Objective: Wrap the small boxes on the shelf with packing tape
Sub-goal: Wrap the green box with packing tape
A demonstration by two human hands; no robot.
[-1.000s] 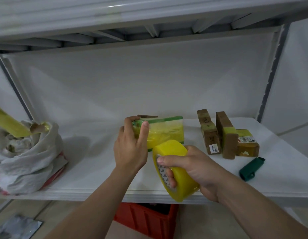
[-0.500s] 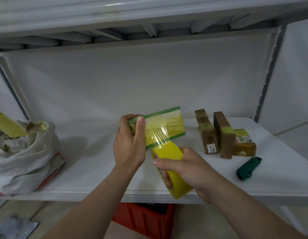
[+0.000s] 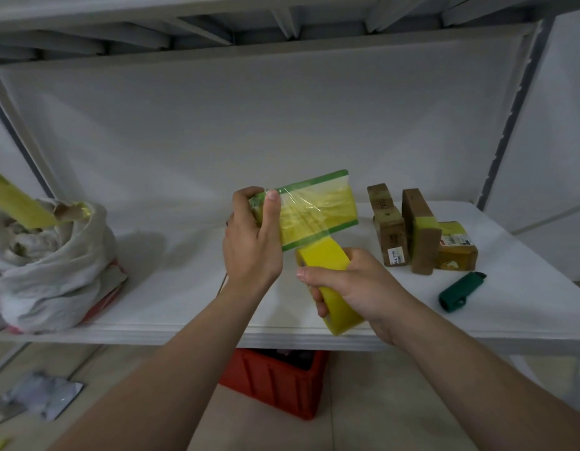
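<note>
My left hand (image 3: 251,244) grips the left end of a small box (image 3: 317,211) covered in yellow tape with green edges, held tilted above the white shelf (image 3: 184,288). My right hand (image 3: 353,283) holds a yellow packing tape roll (image 3: 330,281) just below the box. A clear strip of tape runs from the roll up onto the box. Three brown boxes (image 3: 422,232) with yellow tape bands stand on the shelf to the right.
A dark green tape cutter (image 3: 461,291) lies on the shelf near the right front. A crumpled white sack (image 3: 44,265) sits at the left end. A red crate (image 3: 275,379) stands on the floor below the shelf edge.
The box has been lifted and tilted, its right end higher. The tape roll has turned edge-on and moved slightly down, drawing tape out over the box.
</note>
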